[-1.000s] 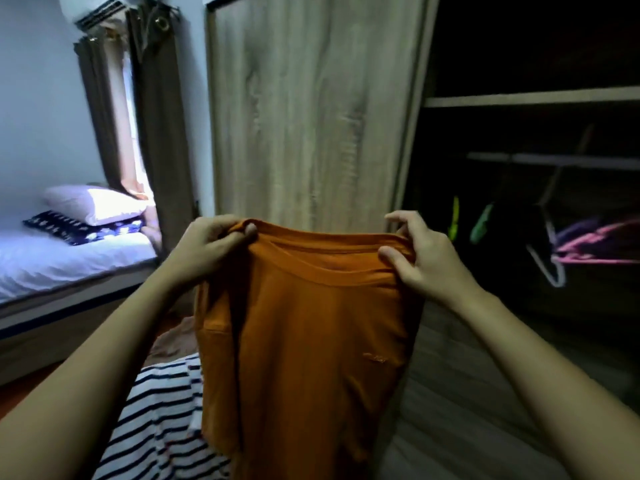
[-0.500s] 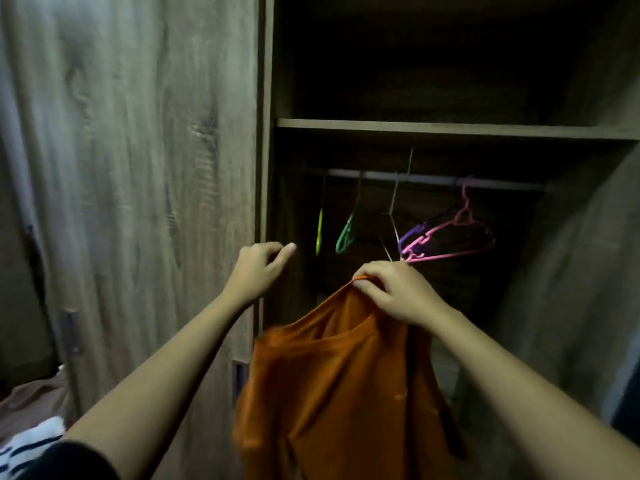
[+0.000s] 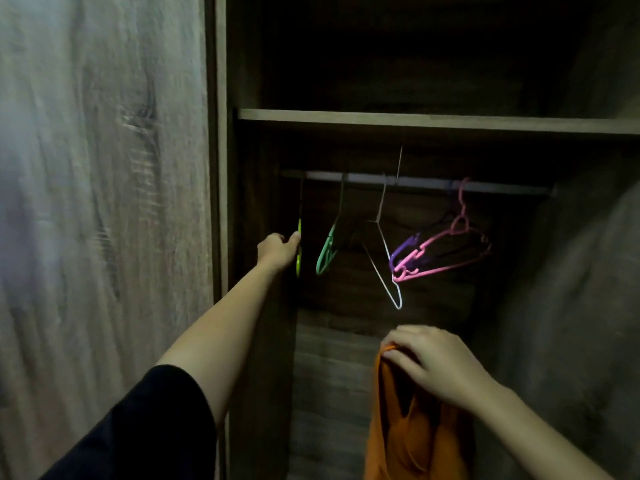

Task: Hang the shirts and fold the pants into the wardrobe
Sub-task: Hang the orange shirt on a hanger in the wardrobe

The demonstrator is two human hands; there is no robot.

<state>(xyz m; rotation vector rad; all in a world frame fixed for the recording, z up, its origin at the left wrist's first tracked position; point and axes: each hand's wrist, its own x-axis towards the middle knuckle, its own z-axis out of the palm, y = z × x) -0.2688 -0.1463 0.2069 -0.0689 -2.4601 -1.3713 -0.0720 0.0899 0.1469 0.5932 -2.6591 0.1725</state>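
Left hand point(image 3: 278, 251) reached deeper into the wardrobe point(image 3: 415, 121), fingers now curled round the yellow hanger point(image 3: 299, 263) at the left end of the rail point(image 3: 426, 181), right hand point(image 3: 433, 365) dropped lower, fingers pinching the bunched orange shirt point(image 3: 415, 441), which hangs below the white hanger point(image 3: 384, 258)

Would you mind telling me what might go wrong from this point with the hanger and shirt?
The left grip is at the yellow hanger, close to the green hanger; lifting it off the rod might snag that one. The right grip holds the shirt bunched at one spot, so it may slip or hang twisted.
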